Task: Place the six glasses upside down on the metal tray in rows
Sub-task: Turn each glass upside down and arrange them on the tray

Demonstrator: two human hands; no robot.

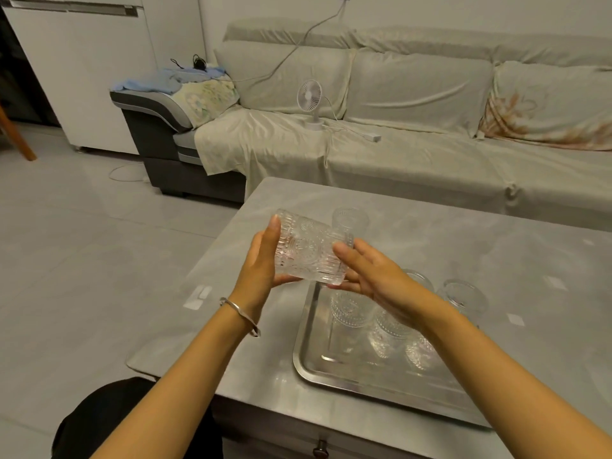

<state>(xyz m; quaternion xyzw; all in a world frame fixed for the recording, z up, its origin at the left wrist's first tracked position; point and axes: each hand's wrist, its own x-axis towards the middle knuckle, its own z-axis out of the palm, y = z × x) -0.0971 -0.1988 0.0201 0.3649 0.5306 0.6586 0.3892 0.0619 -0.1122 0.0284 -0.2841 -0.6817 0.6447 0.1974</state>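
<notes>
I hold a clear patterned glass on its side above the table, gripped between my left hand and my right hand. Below lies the metal tray with several glasses on it, such as one at its far left and one nearer me; my right forearm hides part of them. Another glass stands on the table beyond the tray. One more glass shows at the tray's right side; whether it rests on the tray I cannot tell.
The grey table ends close on my left, with tiled floor beyond. A covered sofa runs behind the table, with a small white fan and its cable on the seat. A drawer knob sits under the table's near edge.
</notes>
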